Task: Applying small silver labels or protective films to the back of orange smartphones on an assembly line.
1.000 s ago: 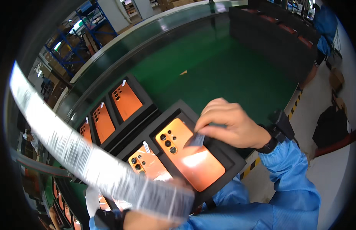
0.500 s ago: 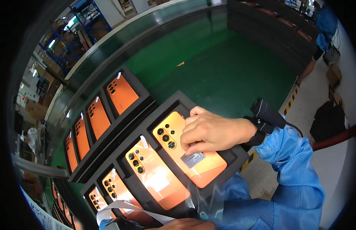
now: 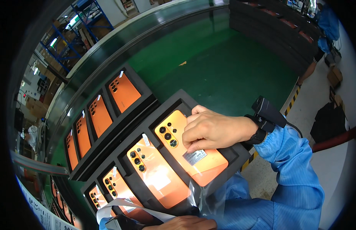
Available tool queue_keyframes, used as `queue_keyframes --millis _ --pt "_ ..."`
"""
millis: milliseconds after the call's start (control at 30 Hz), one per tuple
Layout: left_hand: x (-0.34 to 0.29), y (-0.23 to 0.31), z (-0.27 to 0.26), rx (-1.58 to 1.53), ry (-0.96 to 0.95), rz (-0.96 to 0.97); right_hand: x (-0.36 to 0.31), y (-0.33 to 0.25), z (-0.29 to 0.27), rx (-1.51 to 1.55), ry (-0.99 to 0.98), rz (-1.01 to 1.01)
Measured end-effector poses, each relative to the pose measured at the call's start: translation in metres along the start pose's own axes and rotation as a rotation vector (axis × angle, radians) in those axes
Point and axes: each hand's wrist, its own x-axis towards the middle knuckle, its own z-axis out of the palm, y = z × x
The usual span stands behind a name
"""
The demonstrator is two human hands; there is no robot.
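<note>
- The right hand (image 3: pixel 214 128) bends over the nearest phone, fingers curled and bunched, thumb and fingertips together at the upper edge of a label; I cannot tell whether they pinch it or press it down.
- The grey label (image 3: pixel 195 158) lies on the orange back of the right-end phone (image 3: pixel 208 170), directly below the right hand's fingertips.
- The left hand (image 3: pixel 181 223) is cut by the lower edge, its back showing; its fingers are hidden, so I cannot tell whether they are spread or closed.
- A white strip (image 3: pixel 137 209) runs leftward from just above the left hand, across the lower ends of two phones.
- Clear film (image 3: pixel 210 201) hangs just above and to the right of the left hand.
- A black wrist device (image 3: pixel 269 113) sits behind the right hand, above a blue sleeve (image 3: pixel 291 161).
- The near tray (image 3: pixel 185 96), black, lies under the right hand and holds four orange phones, camera sides up; the one just left of the right hand is the second phone (image 3: pixel 158 176).
- Beyond it, farther left of the right hand, the far tray (image 3: pixel 141 82) holds four more.
- Past the right hand spreads a green surface (image 3: pixel 224 73), with a black stack (image 3: pixel 266 36) at its far right.
- A co-worker's blue sleeve (image 3: pixel 327 23) shows well beyond the right hand.
</note>
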Motion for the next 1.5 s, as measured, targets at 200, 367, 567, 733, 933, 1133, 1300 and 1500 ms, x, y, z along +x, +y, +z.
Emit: queue_keyframes --millis 200,367,567,733,933,1133,1300,1500 --pt "0.003 -0.003 -0.009 0.0 0.015 -0.014 0.002 0.001 -0.001 0.024 -0.009 0.0" --pt "0.007 -0.006 -0.012 0.002 0.018 -0.029 0.002 0.0 -0.002 0.017 -0.019 0.006" --pt "0.009 -0.007 -0.012 -0.001 0.02 -0.041 0.002 0.001 -0.001 0.02 -0.011 0.004" --pt "0.01 -0.007 -0.014 -0.003 0.014 -0.045 0.001 0.002 0.0 -0.009 -0.002 -0.005" --pt "0.008 -0.006 -0.013 -0.008 0.009 -0.045 0.001 0.003 0.004 -0.043 0.035 -0.045" --pt "0.004 -0.005 -0.01 -0.017 0.006 -0.038 -0.004 -0.01 0.01 -0.442 0.072 -0.112" --pt "0.006 0.0 -0.007 -0.013 -0.019 -0.025 0.007 -0.015 0.012 -0.732 0.029 0.031" --pt "0.002 0.014 -0.01 0.075 0.004 -0.011 0.013 0.002 0.017 -1.091 0.25 0.043"
